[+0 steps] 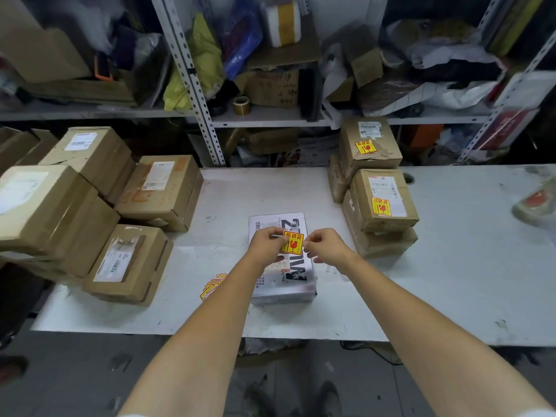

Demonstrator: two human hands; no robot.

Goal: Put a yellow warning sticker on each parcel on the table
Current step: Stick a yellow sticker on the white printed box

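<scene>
A white parcel [296,285] with black print lies in the middle of the table [451,266]. Above it I hold a yellow warning sticker [291,242] with red print. My left hand [266,243] pinches its left edge and my right hand [323,245] pinches its right edge. A fanned stack of yellow stickers [212,285] lies on the table beside my left forearm. At the right, stacked brown parcels [383,200] carry yellow stickers. Several brown parcels [90,212] at the left show only white labels.
Metal shelving [192,82] packed with boxes, bags and tape rolls stands behind the table. A shoe-like object [535,206] lies at the table's far right edge. The table's near edge runs across the lower frame, with floor below it.
</scene>
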